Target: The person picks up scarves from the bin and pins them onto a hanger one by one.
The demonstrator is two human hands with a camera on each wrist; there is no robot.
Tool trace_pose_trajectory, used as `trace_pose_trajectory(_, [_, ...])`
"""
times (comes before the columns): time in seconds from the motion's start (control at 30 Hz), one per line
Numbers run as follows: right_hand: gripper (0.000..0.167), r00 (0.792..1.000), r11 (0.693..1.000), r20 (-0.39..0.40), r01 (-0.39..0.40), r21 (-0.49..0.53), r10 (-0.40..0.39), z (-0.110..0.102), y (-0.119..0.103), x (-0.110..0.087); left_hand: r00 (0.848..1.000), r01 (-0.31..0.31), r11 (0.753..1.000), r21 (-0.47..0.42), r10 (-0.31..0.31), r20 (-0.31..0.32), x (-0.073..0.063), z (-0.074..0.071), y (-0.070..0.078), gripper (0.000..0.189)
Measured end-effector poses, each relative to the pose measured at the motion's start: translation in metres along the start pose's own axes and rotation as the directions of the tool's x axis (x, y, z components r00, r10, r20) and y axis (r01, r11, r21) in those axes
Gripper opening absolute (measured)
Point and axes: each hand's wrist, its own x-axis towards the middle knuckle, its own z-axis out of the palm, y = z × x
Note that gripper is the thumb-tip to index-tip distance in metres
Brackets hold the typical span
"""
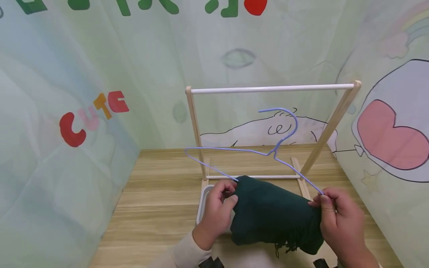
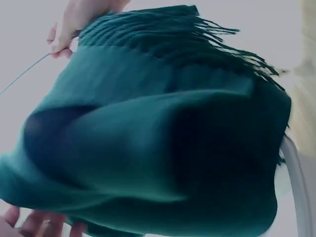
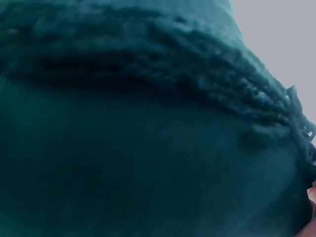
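Note:
A dark green scarf (image 1: 275, 212) with a knotted fringe hangs folded over the lower part of a light purple wire hanger (image 1: 296, 124). The hanger is held up at a tilt, its hook pointing toward the upper left. My left hand (image 1: 218, 214) pinches the scarf's left edge close to the wire. At the other side, my right hand (image 1: 343, 219) pinches the hanger's right corner beside the scarf. In the left wrist view the scarf (image 2: 128, 148) covers most of the frame, with left fingertips at its lower edge. Scarf cloth (image 3: 148, 163) fills the right wrist view and hides nearly all of the right hand.
A wooden rack (image 1: 330, 128) with a white top bar (image 1: 268, 89) stands behind the hanger on the wood-grain table (image 1: 157, 201). Partly behind the left hand and scarf lies a light grey tray (image 1: 200, 208). Printed cloth walls (image 1: 161, 111) enclose the back and sides.

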Motion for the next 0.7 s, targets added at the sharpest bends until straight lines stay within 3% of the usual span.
trace_pose_trajectory(0.03, [0.014,1.0,1.0,0.001,0.022,-0.006,-0.022,0.0,-0.001,0.0,0.997,0.071,0.997,-0.02,-0.071,0.017,0.001,0.0,0.001,0.006])
trace_pose_trajectory(0.1, [0.016,0.998,0.998,0.004,0.055,-0.016,-0.055,0.0,-0.002,-0.001,0.977,0.208,0.977,-0.038,-0.205,0.066,0.004,0.0,0.004,0.017])
trace_pose_trajectory(0.2, [0.017,0.997,0.996,0.008,0.082,-0.037,-0.082,0.001,-0.003,-0.002,0.936,0.322,0.946,-0.032,-0.313,0.16,0.007,0.001,0.007,0.028])
trace_pose_trajectory(0.27, [0.016,0.996,0.995,0.007,0.09,-0.047,-0.089,0.001,-0.003,-0.002,0.916,0.363,0.931,-0.039,-0.349,0.198,0.008,0.002,0.007,0.029])
trace_pose_trajectory(0.37, [0.014,0.996,0.995,0.007,0.085,-0.061,-0.084,0.001,0.0,-0.002,0.915,0.377,0.924,-0.063,-0.36,0.184,0.007,0.0,0.006,0.028])
trace_pose_trajectory(0.5, [0.012,0.999,0.997,0.003,0.05,-0.063,-0.05,-0.004,0.005,0.0,0.927,0.363,0.929,-0.07,-0.353,0.126,0.006,-0.006,0.005,0.029])
trace_pose_trajectory(0.7, [0.015,0.998,0.998,-0.027,0.058,-0.026,-0.059,-0.014,0.014,0.002,0.947,0.319,0.946,-0.054,-0.317,0.043,0.008,-0.016,0.003,0.016])
